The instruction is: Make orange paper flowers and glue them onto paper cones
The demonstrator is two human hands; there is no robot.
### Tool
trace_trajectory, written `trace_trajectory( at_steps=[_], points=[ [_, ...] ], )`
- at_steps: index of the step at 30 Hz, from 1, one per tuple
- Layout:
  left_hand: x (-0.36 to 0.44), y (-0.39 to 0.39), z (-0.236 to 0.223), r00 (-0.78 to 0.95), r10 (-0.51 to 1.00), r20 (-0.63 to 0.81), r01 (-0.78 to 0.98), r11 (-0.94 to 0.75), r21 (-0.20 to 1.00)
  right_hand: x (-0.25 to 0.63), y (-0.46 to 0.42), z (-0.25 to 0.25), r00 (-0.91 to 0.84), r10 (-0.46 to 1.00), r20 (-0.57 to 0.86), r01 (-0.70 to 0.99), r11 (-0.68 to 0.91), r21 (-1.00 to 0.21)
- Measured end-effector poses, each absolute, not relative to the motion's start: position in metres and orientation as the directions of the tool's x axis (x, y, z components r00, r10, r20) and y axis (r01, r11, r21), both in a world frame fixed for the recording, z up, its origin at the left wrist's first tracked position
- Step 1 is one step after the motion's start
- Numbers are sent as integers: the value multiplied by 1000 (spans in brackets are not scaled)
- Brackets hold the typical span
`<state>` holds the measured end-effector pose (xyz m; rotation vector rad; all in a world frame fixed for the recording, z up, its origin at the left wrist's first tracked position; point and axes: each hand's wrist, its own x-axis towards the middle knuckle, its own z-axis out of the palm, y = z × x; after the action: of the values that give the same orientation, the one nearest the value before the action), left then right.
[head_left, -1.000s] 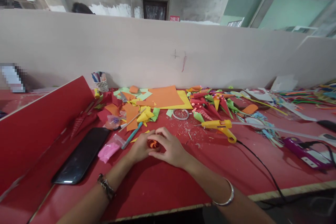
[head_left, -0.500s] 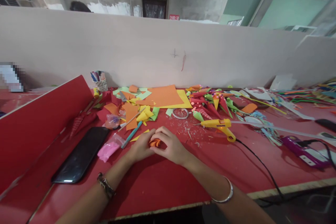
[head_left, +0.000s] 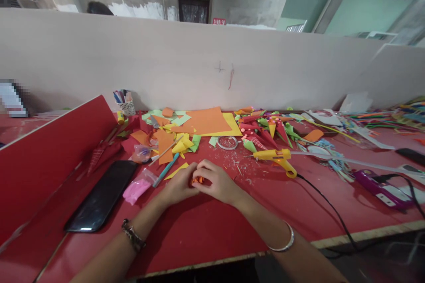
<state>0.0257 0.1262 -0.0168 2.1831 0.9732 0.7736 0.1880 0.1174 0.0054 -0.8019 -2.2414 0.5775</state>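
Both hands meet over the red table (head_left: 206,230), pinching a small rolled orange paper piece (head_left: 198,180) between them. My left hand (head_left: 177,185) holds it from the left with fingers curled. My right hand (head_left: 215,181) closes over it from the right, thumb and fingers pressed on the roll. Most of the paper piece is hidden by the fingers. A yellow paper scrap (head_left: 175,171) and a teal pen (head_left: 166,170) lie just beyond my left hand.
A yellow glue gun (head_left: 275,158) with a black cord lies to the right. A black phone (head_left: 101,194) and pink bag (head_left: 137,185) lie left. Orange and yellow sheets (head_left: 206,121), paper cones (head_left: 265,130), a tape ring (head_left: 227,142) and a purple tool (head_left: 381,185) lie further off. A red divider (head_left: 49,154) stands left.
My fingers have closed tighter round the orange roll, so less of it shows. The hands have stayed in nearly the same place on the table.
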Motion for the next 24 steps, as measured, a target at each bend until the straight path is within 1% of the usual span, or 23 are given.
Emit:
trace_trajectory(
  at_steps=[6,12,19,24],
  points=[
    [29,125,-13,529,797,293,436,-551,712,188,117,5,-555,689,466,365,706,-607],
    [33,124,-10,513,825,237,394,-472,789,186,115,3,-562,678,473,371,718,-588],
    [32,125,-17,504,827,249,331,-451,829,185,113,6,-602,633,487,307,746,-590],
    [31,123,-16,409,889,205,326,-352,877,185,111,10,-583,619,526,278,760,-588]
  ],
)
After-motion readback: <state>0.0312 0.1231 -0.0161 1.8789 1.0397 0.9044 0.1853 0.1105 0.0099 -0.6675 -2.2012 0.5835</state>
